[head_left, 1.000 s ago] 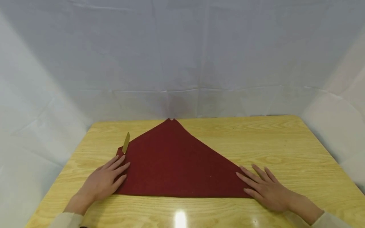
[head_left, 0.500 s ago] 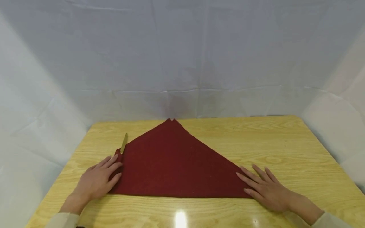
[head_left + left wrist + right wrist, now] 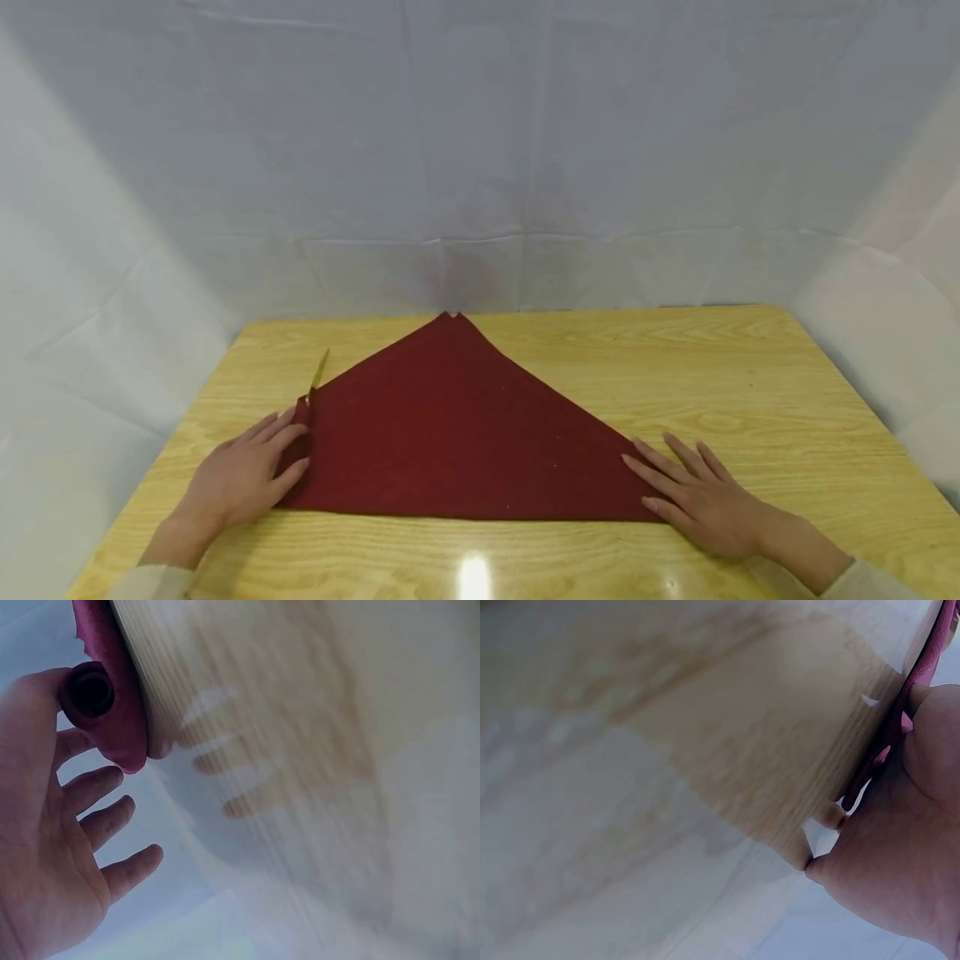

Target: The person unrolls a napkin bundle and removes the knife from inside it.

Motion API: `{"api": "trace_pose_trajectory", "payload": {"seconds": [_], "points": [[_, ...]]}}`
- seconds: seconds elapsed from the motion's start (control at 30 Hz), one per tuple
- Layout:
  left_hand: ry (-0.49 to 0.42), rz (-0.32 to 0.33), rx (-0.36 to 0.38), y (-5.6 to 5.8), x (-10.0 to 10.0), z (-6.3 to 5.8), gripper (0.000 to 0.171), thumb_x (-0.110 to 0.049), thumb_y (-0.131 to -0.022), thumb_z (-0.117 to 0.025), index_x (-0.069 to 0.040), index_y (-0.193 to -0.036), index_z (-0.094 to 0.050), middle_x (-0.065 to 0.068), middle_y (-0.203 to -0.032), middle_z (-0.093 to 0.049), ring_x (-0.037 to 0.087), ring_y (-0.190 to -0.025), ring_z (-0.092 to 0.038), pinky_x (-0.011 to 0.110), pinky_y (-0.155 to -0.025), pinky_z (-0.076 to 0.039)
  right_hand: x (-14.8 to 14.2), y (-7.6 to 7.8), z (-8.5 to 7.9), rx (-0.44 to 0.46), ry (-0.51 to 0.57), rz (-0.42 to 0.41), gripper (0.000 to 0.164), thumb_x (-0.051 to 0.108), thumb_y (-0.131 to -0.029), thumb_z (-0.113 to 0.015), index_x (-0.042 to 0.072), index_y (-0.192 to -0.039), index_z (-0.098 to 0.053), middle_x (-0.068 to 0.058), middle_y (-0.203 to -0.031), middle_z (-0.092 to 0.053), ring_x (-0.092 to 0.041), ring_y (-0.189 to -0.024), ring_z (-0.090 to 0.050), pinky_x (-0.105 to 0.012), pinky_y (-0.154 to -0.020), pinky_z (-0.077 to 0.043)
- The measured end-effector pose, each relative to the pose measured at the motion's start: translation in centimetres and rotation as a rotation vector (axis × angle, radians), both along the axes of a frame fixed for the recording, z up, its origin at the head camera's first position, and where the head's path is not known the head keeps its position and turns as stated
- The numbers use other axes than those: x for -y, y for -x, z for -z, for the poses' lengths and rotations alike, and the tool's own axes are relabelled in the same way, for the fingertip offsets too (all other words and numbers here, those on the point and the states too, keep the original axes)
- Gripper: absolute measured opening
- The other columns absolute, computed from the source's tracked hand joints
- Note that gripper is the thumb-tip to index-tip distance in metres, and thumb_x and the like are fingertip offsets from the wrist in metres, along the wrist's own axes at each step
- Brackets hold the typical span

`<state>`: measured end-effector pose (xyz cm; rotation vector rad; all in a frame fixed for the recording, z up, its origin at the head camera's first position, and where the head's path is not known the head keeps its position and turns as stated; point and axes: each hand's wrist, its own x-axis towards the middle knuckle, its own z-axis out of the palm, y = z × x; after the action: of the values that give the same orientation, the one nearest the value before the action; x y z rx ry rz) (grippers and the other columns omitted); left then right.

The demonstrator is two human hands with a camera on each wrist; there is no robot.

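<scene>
A dark red cloth napkin lies on the table as a broad triangle, its peak at the far edge. Its left edge is a roll, whose hollow end shows in the left wrist view. From the top of that roll pokes a gold knife blade, seen nearly edge-on; its handle is hidden. My left hand rests on the roll, fingers extended and spread. At the opposite corner my right hand presses the cloth down with spread, straight fingers.
The wood-grain table extends past the cloth on both sides and toward me. White sheeting hangs behind it and along both sides.
My left hand has moved left with the roll, and the cloth now spreads farther left. The gold blade has shifted left and turned from broad to narrow. My right hand stays put.
</scene>
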<state>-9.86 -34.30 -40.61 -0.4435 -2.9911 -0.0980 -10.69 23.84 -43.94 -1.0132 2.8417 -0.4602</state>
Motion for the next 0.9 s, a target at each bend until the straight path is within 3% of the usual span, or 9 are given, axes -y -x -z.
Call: {"api": "trace_pose_trajectory", "payload": {"seconds": [0.27, 0.6, 0.9], "points": [[-0.035, 0.001, -0.040, -0.3, 1.0, 0.4, 0.043, -0.034, -0.094, -0.059, -0.007, -0.127, -0.059, 0.019, -0.140, -0.046, 0.041, -0.124, -0.044, 0.057, -0.088, -0.044, 0.0, 0.0, 0.0, 0.000, 0.002, 0.000, 0.048, 0.035, -0.103, -0.042, 0.026, -0.150, -0.035, 0.001, -0.156, -0.024, -0.039, -0.141, -0.014, -0.067, -0.100, -0.016], [-0.065, -0.022, 0.015, -0.5, 1.4, 0.3, 0.045, -0.034, -0.095, -0.057, -0.004, -0.130, -0.057, 0.019, -0.141, -0.044, 0.042, -0.126, -0.041, 0.058, -0.091, -0.042, 0.0, 0.0, 0.0, 0.013, 0.011, 0.004, 0.048, 0.035, -0.103, -0.042, 0.027, -0.150, -0.035, 0.001, -0.156, -0.024, -0.040, -0.140, -0.014, -0.067, -0.100, -0.015], [-0.022, 0.034, 0.013, -0.7, 0.4, 0.2, 0.048, -0.027, -0.091, -0.064, -0.004, -0.133, -0.056, 0.018, -0.142, -0.044, 0.040, -0.127, -0.040, 0.057, -0.091, -0.042, 0.0, 0.1, 0.1, 0.013, 0.010, 0.004, 0.048, 0.035, -0.103, -0.042, 0.027, -0.150, -0.035, 0.001, -0.156, -0.024, -0.040, -0.140, -0.014, -0.067, -0.100, -0.015]]}}
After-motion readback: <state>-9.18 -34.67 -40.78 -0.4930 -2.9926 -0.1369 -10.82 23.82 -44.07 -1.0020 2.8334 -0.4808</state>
